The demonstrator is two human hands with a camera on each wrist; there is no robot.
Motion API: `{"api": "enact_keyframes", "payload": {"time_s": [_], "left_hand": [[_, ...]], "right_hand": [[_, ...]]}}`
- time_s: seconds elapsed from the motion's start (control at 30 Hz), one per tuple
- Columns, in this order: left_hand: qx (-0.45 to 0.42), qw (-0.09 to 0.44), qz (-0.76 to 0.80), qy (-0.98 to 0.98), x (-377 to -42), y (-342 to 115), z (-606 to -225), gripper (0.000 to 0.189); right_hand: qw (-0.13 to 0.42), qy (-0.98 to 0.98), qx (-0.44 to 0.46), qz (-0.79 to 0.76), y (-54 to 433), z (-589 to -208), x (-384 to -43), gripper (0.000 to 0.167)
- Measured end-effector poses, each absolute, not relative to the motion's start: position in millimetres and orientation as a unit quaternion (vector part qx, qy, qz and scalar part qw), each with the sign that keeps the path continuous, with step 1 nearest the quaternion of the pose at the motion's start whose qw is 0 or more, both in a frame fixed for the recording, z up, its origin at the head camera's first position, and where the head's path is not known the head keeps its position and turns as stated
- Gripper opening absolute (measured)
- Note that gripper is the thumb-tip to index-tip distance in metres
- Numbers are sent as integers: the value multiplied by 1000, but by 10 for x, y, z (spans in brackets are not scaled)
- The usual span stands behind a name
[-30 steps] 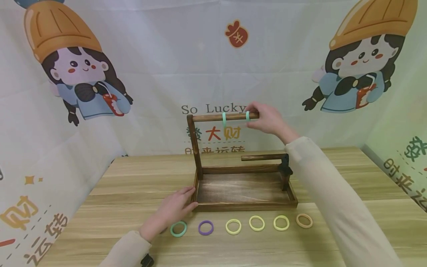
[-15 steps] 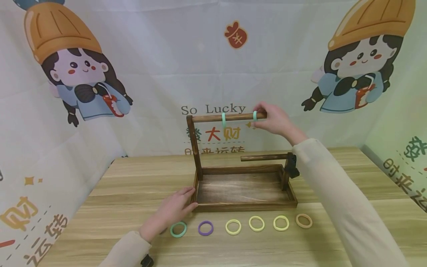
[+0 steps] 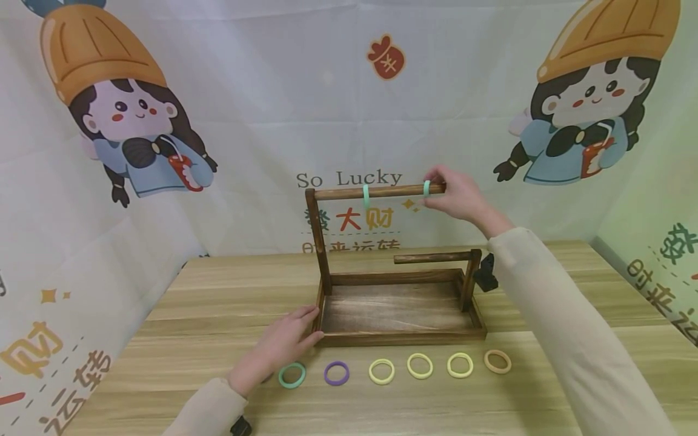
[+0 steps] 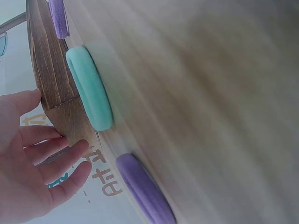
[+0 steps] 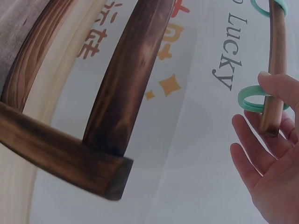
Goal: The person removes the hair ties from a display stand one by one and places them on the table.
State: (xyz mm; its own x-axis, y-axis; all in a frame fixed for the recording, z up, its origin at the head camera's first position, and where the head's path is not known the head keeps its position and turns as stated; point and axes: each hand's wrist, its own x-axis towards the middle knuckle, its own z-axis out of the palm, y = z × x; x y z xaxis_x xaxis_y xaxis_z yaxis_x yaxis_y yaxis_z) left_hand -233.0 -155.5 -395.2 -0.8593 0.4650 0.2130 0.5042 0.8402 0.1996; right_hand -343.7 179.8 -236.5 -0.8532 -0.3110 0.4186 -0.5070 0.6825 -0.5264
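A dark wooden rack (image 3: pixel 319 242) has a long upper bar (image 3: pixel 395 192), a shorter lower bar (image 3: pixel 431 258) and a tray base. Near the free right end of the upper bar, my right hand (image 3: pixel 462 197) pinches a mint green hair tie (image 5: pixel 250 99) that encircles the bar. Another mint hair tie (image 3: pixel 366 195) hangs around the bar's middle. My left hand (image 3: pixel 280 342) touches the left front corner of the tray base, its fingers loosely spread in the left wrist view.
In a row before the rack lie a green hair tie (image 3: pixel 292 375), a purple one (image 3: pixel 336 372), several yellow hair ties (image 3: pixel 381 371) and an orange one (image 3: pixel 497 361). A dark one is mostly hidden by the left wrist. Printed cloth (image 3: pixel 262 121) hangs behind the table.
My right hand has slid the pinched mint hair tie rightward along the upper bar toward its free end. The left hand stays in place.
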Motion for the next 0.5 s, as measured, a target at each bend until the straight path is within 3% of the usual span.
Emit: {"api": "enact_keyframes", "payload": {"time_s": [0.5], "left_hand": [[-251,78,-125,-957,-2335,-1554,-3966,52]], "right_hand": [[135,-908,205,341,2002,-2372,-3401,37]]}}
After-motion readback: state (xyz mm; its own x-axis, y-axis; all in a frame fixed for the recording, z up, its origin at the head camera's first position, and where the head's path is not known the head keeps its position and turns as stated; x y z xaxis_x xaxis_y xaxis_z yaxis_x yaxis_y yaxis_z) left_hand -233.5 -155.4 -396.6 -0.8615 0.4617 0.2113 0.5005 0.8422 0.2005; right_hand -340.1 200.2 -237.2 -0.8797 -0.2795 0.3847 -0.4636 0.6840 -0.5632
